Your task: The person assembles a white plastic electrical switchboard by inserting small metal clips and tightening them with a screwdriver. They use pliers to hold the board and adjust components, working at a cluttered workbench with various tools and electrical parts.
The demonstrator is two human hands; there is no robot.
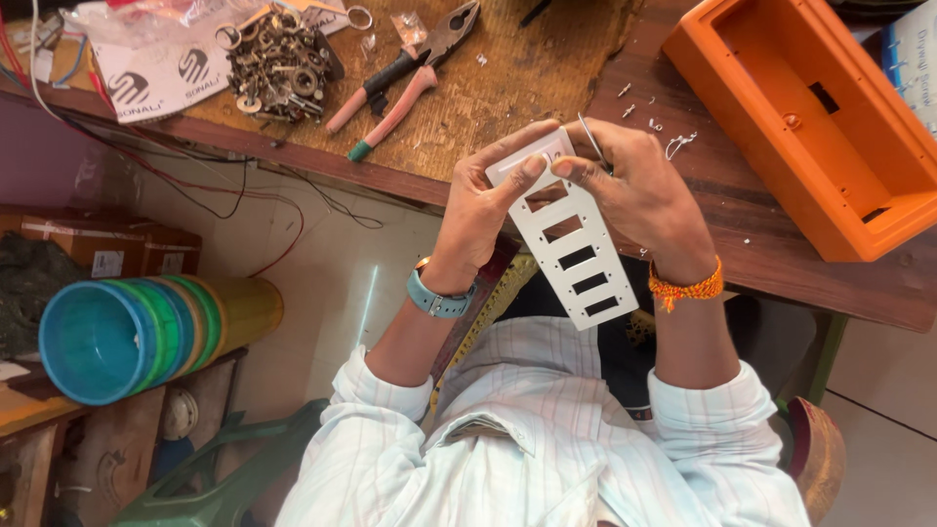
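Head view: white switch plate [576, 249] is pinched by left hand [485, 210] and right hand [639, 195]; thin wire [590, 140] is held rightward. Plate should be steadied near its top slot.

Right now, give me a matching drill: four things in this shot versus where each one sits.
Things:
1. white switch plate
2. pliers
3. orange box
4. stacked plastic tubs

Places:
A. lying sideways on a low shelf, left of the person
B. held in both hands
C. on the bench, beside a heap of metal hardware
D. on the bench, right of the hands, open side up

Pairs: 1-B, 2-C, 3-D, 4-A
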